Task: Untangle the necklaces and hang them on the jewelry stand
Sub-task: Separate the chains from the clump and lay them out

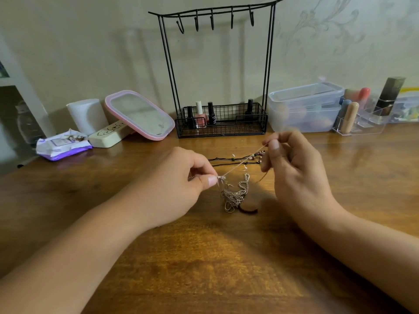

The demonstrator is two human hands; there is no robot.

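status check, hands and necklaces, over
Left hand and right hand pinch a thin pale chain taut. Silver chain tangle unresolved on wooden table. Black wire jewelry stand hooks bare.

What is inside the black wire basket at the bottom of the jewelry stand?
Inside the wire basket of the jewelry stand stand nail polish bottles: a pink one and dark ones. The mesh partly hides the lower parts of the bottles.

Stand (pixel 217 71): top bar's right end cut off by the upper edge. Tangle (pixel 233 196) below stand: separate chains too fine to tell apart. Tubs (pixel 303 107) right of stand: contents blurred. Far-right clutter beyond tubs: cut off, indistinct.
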